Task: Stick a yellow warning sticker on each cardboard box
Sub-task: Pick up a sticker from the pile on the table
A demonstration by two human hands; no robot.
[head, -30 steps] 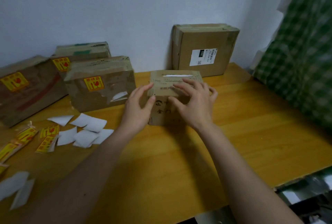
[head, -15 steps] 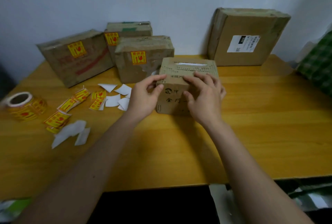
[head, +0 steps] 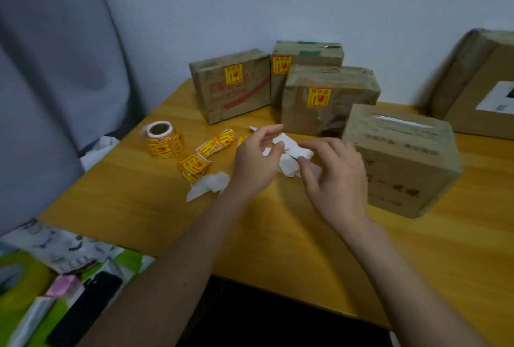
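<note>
Three cardboard boxes at the back of the wooden table (head: 139,202) carry yellow warning stickers: the left box (head: 219,101), the rear box (head: 308,53) and the middle box (head: 345,87). The small box (head: 403,160) at the right front shows no sticker on its visible faces. A big box (head: 472,73) with a white label stands at the far right. A sticker roll (head: 162,139) and a loose sticker strip (head: 207,149) lie at the left. My left hand (head: 254,160) and my right hand (head: 336,179) hover with loosely curled fingers over white backing scraps (head: 286,164), left of the small box.
More white scraps (head: 207,185) lie near the sticker strip. A grey curtain (head: 55,68) hangs at the left. Beyond the table's near-left edge lies clutter, including a green item (head: 22,271) and a dark flat object (head: 86,307).
Both hands have let go of the small box and moved left over the white scraps. The camera has swung left, bringing the roll and curtain into view.
</note>
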